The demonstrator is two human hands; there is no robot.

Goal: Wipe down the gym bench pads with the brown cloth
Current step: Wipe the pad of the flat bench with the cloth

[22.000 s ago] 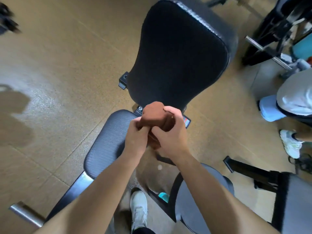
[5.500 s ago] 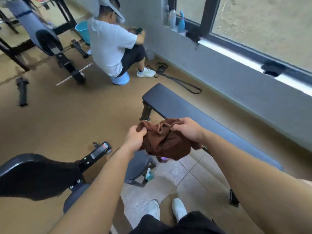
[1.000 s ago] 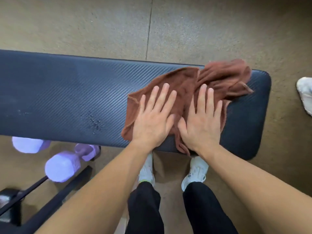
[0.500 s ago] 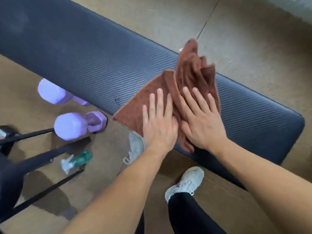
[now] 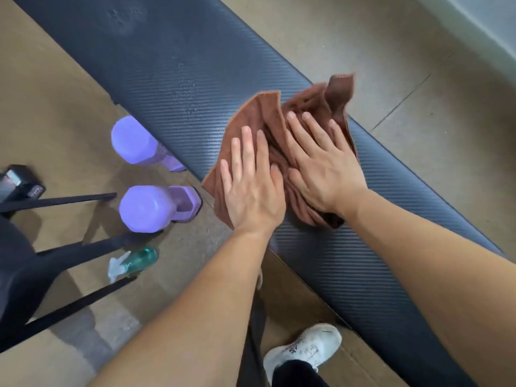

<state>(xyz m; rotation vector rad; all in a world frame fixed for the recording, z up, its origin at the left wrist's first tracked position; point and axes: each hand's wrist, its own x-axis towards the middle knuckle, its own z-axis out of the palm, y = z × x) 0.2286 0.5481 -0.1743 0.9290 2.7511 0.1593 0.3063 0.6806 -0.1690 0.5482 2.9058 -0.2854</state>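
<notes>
While both palms press flat, the left hand (image 5: 251, 188) and right hand (image 5: 321, 163) lie side by side on the brown cloth (image 5: 268, 115), fingers (image 5: 245, 146) stretched out and released — not gripping, only pushing down. The cloth sits bunched on the bench pad (image 5: 173, 65), its near corner hanging over the pad's near edge under the left palm, its far folds sticking out past the right fingertips toward the far edge. On the floor beside the near edge lie two purple dumbbells (image 5: 153, 208) and a green spray bottle (image 5: 134, 262) — a white shoe (image 5: 304, 350) stands below.
</notes>
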